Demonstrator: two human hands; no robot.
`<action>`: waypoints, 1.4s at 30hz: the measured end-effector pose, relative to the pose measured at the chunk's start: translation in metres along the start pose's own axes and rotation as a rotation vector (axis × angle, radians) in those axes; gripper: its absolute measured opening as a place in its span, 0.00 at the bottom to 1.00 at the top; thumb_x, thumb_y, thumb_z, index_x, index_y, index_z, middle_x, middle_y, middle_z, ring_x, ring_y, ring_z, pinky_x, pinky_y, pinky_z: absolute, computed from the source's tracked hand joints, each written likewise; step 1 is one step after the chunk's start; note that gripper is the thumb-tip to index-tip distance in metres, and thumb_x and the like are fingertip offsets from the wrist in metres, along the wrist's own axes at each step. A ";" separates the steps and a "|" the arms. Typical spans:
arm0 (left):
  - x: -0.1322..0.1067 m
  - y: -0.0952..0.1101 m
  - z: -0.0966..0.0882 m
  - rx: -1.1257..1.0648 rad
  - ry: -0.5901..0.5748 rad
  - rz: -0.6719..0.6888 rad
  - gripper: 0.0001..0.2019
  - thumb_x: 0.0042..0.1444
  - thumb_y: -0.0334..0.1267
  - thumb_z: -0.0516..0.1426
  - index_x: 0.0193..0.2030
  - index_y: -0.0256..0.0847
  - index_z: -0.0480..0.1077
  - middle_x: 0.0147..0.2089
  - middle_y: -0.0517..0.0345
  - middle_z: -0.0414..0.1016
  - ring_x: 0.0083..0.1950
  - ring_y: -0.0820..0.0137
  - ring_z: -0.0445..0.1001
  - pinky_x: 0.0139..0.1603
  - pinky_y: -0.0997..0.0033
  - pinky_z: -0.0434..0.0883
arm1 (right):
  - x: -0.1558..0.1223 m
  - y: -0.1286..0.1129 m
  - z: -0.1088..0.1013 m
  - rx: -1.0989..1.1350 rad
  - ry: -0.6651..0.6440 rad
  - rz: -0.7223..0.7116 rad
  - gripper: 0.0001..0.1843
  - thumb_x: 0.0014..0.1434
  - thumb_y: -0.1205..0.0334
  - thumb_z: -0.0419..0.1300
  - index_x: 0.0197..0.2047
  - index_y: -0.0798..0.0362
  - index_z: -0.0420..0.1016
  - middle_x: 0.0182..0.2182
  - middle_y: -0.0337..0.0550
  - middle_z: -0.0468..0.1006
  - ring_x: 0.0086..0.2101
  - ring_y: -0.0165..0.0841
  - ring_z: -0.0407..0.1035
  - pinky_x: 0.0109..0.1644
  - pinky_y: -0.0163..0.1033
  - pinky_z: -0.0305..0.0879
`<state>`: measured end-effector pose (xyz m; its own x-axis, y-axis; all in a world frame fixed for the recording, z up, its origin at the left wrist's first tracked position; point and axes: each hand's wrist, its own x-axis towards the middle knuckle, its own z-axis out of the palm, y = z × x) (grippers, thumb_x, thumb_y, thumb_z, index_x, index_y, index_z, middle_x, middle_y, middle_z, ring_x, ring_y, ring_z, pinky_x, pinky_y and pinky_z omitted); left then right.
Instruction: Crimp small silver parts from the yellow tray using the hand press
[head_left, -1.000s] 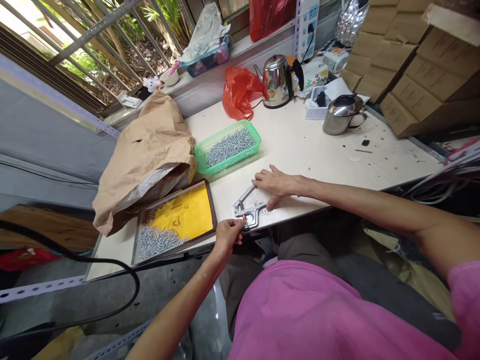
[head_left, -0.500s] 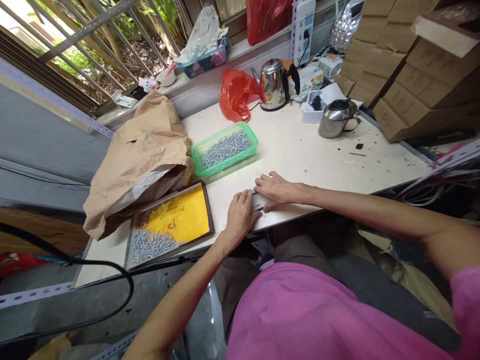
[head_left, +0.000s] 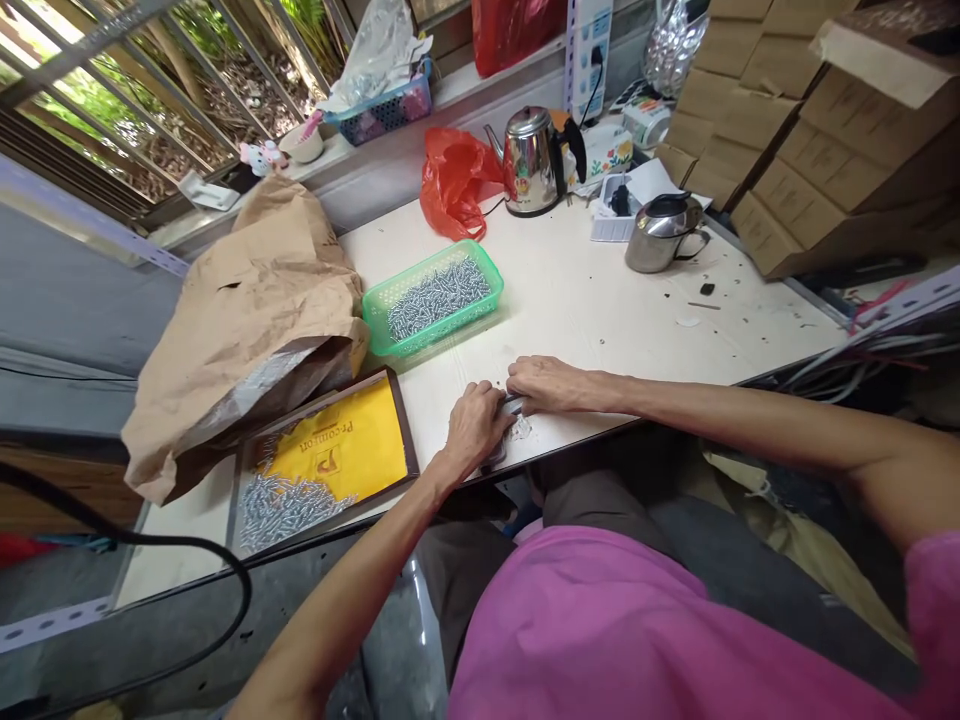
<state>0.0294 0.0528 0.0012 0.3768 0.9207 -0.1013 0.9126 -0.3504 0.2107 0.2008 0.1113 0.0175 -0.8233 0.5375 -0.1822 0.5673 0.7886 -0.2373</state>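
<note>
My left hand (head_left: pixel 474 427) lies closed over a metal clamp tool (head_left: pixel 511 405) at the near edge of the white table (head_left: pixel 600 290). My right hand (head_left: pixel 541 383) presses its fingers together on the same tool from the right, touching the left hand. Only a sliver of the tool shows between the hands. A small heap of loose screws (head_left: pixel 520 430) lies just below the hands. A green basket (head_left: pixel 432 297) full of screws stands behind them. To the left, a brown-framed tray (head_left: pixel 319 462) with a yellow sheet holds another pile of screws (head_left: pixel 279 498).
A crumpled brown paper bag (head_left: pixel 247 310) lies at the left. At the back stand a red plastic bag (head_left: pixel 454 178), a steel kettle (head_left: pixel 531 160), a steel pot (head_left: pixel 660 232) and stacked cardboard boxes (head_left: pixel 810 130). A black cable (head_left: pixel 150 545) loops below the table.
My left hand rose from the table edge onto the clamp tool and closed over it; the tool's open handles are now covered. My right hand stayed on it. The view shifted slightly right.
</note>
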 end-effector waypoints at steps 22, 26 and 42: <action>-0.056 0.058 0.048 -0.161 0.235 0.094 0.22 0.64 0.44 0.50 0.62 0.37 0.60 0.64 0.44 0.65 0.68 0.55 0.59 0.67 0.46 0.57 | 0.023 0.025 0.007 0.005 0.229 0.121 0.08 0.61 0.64 0.56 0.38 0.56 0.76 0.40 0.48 0.75 0.42 0.37 0.64 0.43 0.40 0.52; -0.054 0.058 0.047 -0.215 0.247 0.094 0.23 0.63 0.45 0.52 0.61 0.37 0.60 0.63 0.42 0.65 0.68 0.53 0.58 0.67 0.44 0.56 | 0.037 0.001 0.001 -0.116 0.238 0.094 0.09 0.61 0.65 0.56 0.41 0.55 0.76 0.41 0.50 0.75 0.44 0.39 0.61 0.42 0.42 0.49; -0.165 -0.018 0.009 -0.113 0.545 -0.100 0.12 0.63 0.34 0.50 0.48 0.42 0.72 0.41 0.49 0.77 0.44 0.64 0.74 0.46 0.61 0.73 | 0.066 -0.085 0.021 0.104 0.367 -0.513 0.09 0.63 0.67 0.53 0.36 0.53 0.74 0.32 0.45 0.75 0.36 0.36 0.66 0.40 0.41 0.59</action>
<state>-0.0477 -0.0941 0.0057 0.1256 0.9145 0.3846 0.9057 -0.2639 0.3319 0.0981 0.0731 0.0056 -0.9321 0.1811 0.3138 0.0828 0.9496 -0.3022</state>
